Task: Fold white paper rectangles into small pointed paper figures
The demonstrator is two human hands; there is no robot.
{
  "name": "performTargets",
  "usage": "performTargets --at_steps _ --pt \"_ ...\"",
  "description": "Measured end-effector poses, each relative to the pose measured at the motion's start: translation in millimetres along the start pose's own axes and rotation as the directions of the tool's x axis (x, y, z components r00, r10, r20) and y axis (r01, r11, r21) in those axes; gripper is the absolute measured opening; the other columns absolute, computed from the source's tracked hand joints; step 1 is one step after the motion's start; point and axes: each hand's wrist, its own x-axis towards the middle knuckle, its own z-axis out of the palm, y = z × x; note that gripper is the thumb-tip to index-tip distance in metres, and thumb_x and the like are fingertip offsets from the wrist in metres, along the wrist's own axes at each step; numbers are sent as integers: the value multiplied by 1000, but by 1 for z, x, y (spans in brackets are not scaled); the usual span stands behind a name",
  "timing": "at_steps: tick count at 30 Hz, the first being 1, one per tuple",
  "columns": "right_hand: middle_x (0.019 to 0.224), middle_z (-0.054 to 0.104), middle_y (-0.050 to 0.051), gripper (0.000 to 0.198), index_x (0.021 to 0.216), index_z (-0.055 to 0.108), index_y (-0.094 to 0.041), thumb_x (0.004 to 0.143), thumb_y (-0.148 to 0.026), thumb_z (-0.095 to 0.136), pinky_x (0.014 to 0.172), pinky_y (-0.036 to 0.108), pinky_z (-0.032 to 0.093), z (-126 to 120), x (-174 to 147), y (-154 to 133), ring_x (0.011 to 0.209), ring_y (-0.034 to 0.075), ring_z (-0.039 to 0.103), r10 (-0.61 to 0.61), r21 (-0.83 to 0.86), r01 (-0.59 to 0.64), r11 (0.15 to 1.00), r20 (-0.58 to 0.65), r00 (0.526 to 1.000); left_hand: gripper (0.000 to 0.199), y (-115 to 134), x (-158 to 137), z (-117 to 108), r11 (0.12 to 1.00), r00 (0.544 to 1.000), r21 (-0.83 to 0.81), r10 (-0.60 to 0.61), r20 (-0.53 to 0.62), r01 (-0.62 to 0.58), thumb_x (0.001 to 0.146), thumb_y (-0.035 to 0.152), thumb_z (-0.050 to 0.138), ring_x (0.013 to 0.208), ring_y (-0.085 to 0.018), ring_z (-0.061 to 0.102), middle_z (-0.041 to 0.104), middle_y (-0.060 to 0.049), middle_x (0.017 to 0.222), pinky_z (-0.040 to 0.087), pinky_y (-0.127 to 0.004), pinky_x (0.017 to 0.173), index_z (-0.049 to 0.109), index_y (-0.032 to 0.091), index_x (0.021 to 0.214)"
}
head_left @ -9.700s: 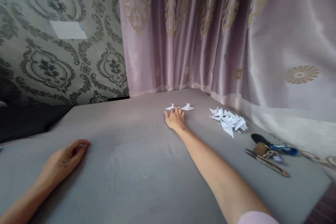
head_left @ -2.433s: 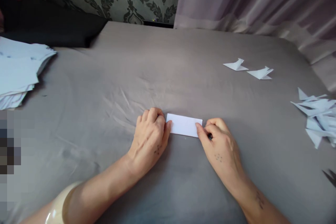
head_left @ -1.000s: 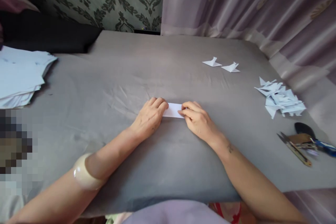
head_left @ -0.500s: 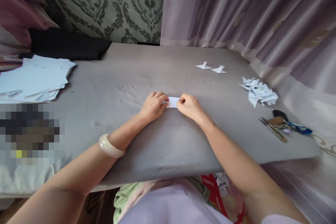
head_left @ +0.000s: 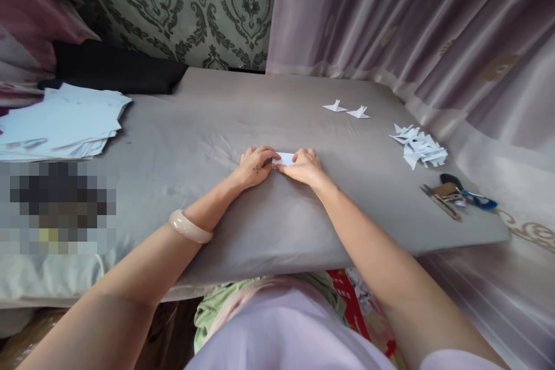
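A small folded strip of white paper lies on the grey cloth between my two hands. My left hand pinches its left end, fingers curled over the top. From the other side my right hand grips the paper, its thumb stretched along the near edge toward the left fingertips. Parts of the strip are hidden under the fingers. Farther back stand two folded white paper pieces, a left one and a right one.
A heap of folded paper pieces lies at the right. Nearer are scissors and a pointed tool. Stacked white sheets lie at the left by a black cloth. A red bag with paper scraps sits below the edge.
My right hand has turned, its thumb now reaching left along the paper's near edge toward my left hand. The camera view has shifted slightly.
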Motion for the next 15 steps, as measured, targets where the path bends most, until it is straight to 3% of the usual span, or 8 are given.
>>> performTargets --at_steps 6,10,15 --pt "117 55 13 46 102 60 -18 62 -37 73 77 30 46 -5 8 8 99 24 58 46 125 -55 991 72 996 32 3 -2 -5 1000 1000 -6 9 28 -9 86 21 48 115 -29 46 56 -2 131 31 -50 102 68 29 108" --pt "101 64 6 39 101 62 -19 63 -16 70 64 23 45 -15 10 13 78 15 61 48 164 -69 984 124 991 31 4 -2 -7 1000 999 -1 24 35 -24 86 21 47 116 -29 47 57 -1 129 30 -50 104 71 30 104" --pt "80 65 1 33 92 66 -18 62 -5 66 57 21 42 -29 8 15 66 12 57 56 180 -86 980 165 985 30 4 0 -8 998 998 0 56 40 -56 87 21 48 115 -26 50 58 -2 127 30 -49 105 72 29 102"
